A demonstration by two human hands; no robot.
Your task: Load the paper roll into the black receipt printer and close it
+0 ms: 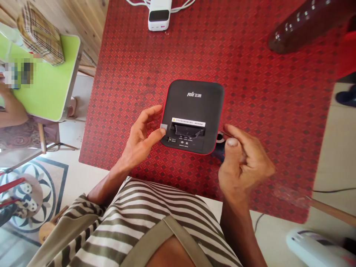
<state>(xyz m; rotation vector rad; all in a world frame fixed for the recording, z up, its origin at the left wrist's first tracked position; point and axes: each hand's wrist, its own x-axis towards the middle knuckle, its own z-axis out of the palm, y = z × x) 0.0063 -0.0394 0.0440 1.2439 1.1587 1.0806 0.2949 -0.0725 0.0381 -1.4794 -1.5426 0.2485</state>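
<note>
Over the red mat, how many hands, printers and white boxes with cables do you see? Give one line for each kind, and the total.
hands: 2 (left hand, right hand)
receipt printer: 1
white box with cables: 1
total: 4

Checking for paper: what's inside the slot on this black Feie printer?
The slot in the Feie printer shows a dark, shiny recess; anything deeper lies in shadow, so paper can't be seen.

Red diamond-patt. mat (116, 74), blk printer (191, 96)
</note>
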